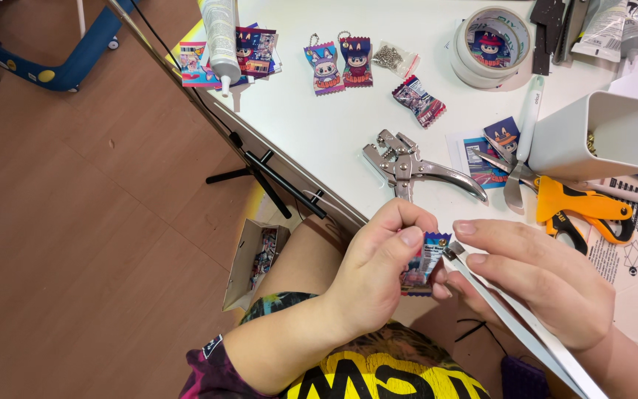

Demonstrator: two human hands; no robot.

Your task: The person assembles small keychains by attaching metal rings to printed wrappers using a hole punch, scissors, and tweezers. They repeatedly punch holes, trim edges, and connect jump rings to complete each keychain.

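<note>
My left hand point(378, 273) pinches a small colourful candy-wrapper-shaped charm point(422, 264) just off the near edge of the white table point(319, 125). My right hand point(537, 284) holds long silver tweezers point(511, 318), their tips touching the charm's upper right corner. On the table just above my hands lie metal punch pliers point(411, 166). Further back rest two finished charms with chains point(340, 65) and another small wrapper charm point(419, 101).
A white square cup point(603, 137), orange-handled scissors point(577, 207), a tape roll point(490, 46), glue tubes point(221, 37), a small bag of metal rings point(391, 58) and printed sheets crowd the table. A black stand point(267, 177) and an open cardboard box point(254, 262) sit on the wooden floor.
</note>
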